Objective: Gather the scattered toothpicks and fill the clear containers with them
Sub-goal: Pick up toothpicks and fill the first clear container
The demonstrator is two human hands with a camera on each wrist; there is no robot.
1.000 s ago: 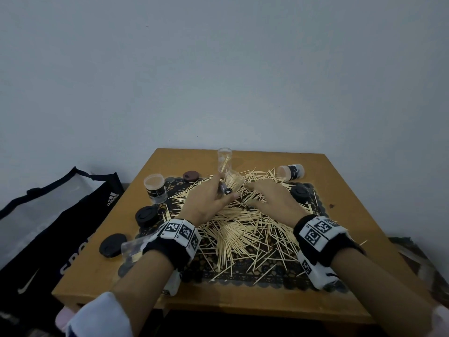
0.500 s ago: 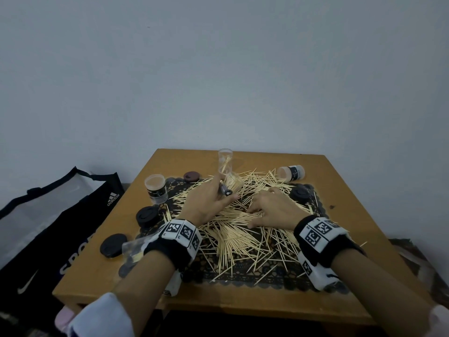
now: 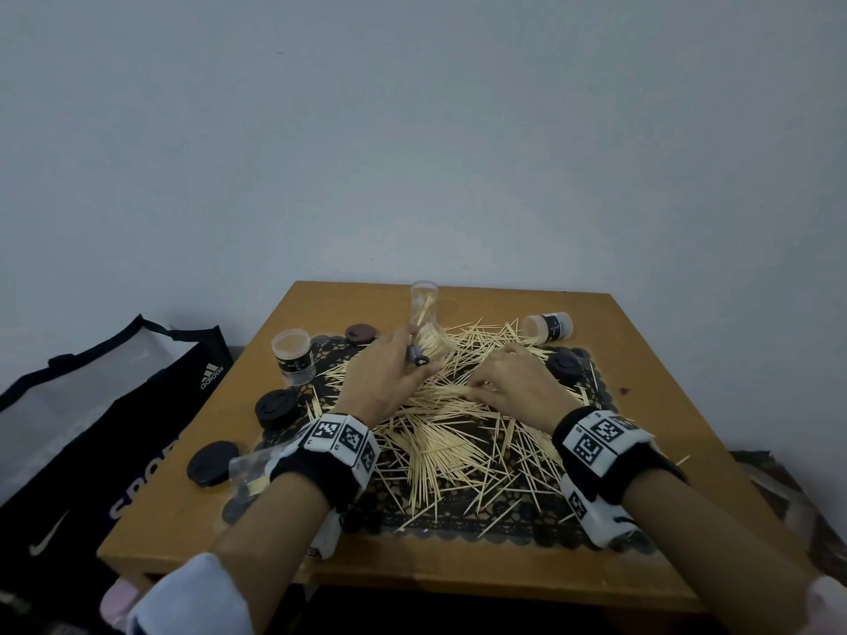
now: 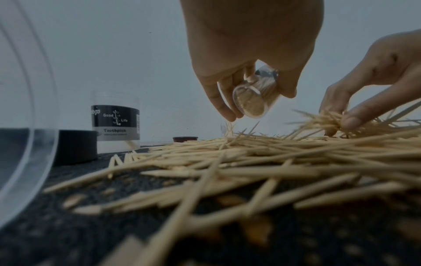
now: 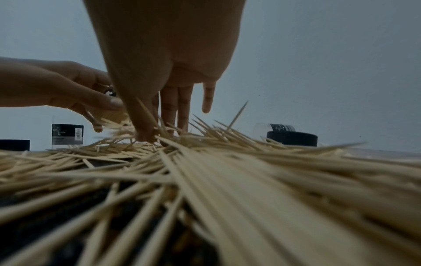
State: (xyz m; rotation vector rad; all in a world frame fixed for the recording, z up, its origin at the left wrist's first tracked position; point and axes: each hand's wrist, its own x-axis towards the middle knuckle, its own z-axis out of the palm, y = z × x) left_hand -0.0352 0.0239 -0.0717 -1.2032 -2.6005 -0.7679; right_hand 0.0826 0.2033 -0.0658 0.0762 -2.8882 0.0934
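Fingers of the left hand [image 3: 384, 380] curl round a small clear container [image 4: 256, 97], tilted on its side just above the pile with its open mouth facing the wrist camera and a packed bundle of toothpicks showing inside. Just beside it, the right hand [image 3: 513, 389] reaches down into the heap, thumb and fingertips [image 4: 352, 122] pinching a small bunch of toothpicks [image 3: 451, 391], while the little finger sticks out apart from the others.

Loose toothpicks [image 3: 458, 446] lie crisscrossed over a dark lace mat [image 3: 504, 520] that covers the middle of the wooden desk [image 3: 687, 405]. Behind the left hand stands a tall clear tube [image 3: 424, 304], upright, with a few toothpicks leaning inside. To the left, an upright jar with a black label [image 3: 293, 357] sits near the mat's far corner; its label reads "Toothpick" in the left wrist view. Another labelled jar [image 3: 550, 327] lies on its side at the far right of the pile. Black lids rest around the mat: one [image 3: 275, 407] by the left edge, one [image 3: 213, 462] nearer the desk's left side, one [image 3: 563, 366] just beyond the right hand, and a brownish one [image 3: 361, 334] at the back. A clear container [image 3: 250, 467] lies partly hidden under the left wrist band. A black sports bag [image 3: 114, 451] stands beside the desk on the left.
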